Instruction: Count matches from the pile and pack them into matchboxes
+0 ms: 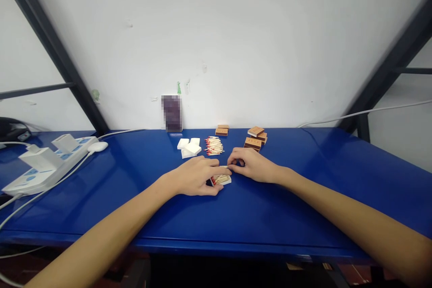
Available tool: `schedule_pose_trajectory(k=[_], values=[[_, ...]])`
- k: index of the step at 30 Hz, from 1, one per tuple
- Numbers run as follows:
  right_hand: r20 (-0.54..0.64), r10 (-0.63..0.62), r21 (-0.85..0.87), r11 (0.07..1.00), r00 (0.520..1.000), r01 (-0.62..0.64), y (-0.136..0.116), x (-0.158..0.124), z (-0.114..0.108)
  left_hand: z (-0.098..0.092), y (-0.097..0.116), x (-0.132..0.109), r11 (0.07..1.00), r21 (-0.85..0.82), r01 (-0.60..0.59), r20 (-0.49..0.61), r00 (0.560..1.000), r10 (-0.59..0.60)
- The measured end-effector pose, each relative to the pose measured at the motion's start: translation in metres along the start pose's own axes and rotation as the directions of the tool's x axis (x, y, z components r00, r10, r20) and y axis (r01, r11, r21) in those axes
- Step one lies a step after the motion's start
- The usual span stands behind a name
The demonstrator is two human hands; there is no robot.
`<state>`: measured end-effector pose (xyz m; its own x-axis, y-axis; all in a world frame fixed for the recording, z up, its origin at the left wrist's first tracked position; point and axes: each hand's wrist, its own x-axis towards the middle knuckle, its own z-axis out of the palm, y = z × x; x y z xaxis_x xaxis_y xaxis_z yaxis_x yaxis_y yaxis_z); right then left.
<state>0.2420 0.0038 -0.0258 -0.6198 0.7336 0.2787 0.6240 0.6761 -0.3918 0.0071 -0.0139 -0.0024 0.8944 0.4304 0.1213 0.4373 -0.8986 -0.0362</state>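
A small white matchbox tray (222, 179) filled with red-tipped matches lies on the blue table. My left hand (199, 175) grips it from the left, fingers over the far side and thumb along the near side. At the tray's far right corner is my right hand (253, 164), its fingertips pinched together; whatever they hold, if anything, is too small to make out. Just beyond the hands lies a loose pile of matches (214, 146). Several white trays (189, 147) are heaped to the left of that pile.
Several brown matchbox sleeves (253, 142) are stacked behind my right hand, and more brown boxes (222, 130) sit near the wall. A power strip (50, 164) with plugs and white cables occupies the table's left side. A blurred dark picture (173, 114) leans against the wall.
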Motion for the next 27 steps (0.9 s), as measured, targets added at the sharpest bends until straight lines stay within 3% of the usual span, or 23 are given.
schedule_pose_trajectory(k=[4,9,13,17,22,27], values=[[0.067,0.047,0.037,0.998,0.997,-0.049,-0.001,0.000,-0.005,0.001,-0.003,-0.002,0.998,-0.051,0.021,-0.028,0.999,-0.023],[0.274,0.167,0.096,0.975,0.947,-0.200,-0.007,-0.005,-0.021,0.001,-0.005,-0.001,0.992,-0.124,0.030,-0.050,0.998,-0.036],[0.340,0.173,0.032,0.980,0.925,-0.195,-0.014,-0.009,-0.029,0.001,-0.006,0.000,0.992,-0.118,0.034,-0.061,0.997,-0.042],[0.279,0.118,-0.061,0.993,0.953,-0.106,-0.013,-0.010,-0.025,0.002,-0.008,-0.001,0.997,-0.070,0.014,-0.070,0.997,-0.019],[0.122,0.082,-0.170,0.984,0.989,-0.060,-0.008,-0.006,-0.021,0.001,-0.010,-0.002,1.000,-0.002,-0.023,-0.073,0.997,0.023],[0.042,0.022,-0.112,0.994,0.999,-0.018,-0.020,-0.007,-0.022,0.001,-0.009,-0.002,0.984,-0.149,0.096,-0.081,0.991,-0.109]])
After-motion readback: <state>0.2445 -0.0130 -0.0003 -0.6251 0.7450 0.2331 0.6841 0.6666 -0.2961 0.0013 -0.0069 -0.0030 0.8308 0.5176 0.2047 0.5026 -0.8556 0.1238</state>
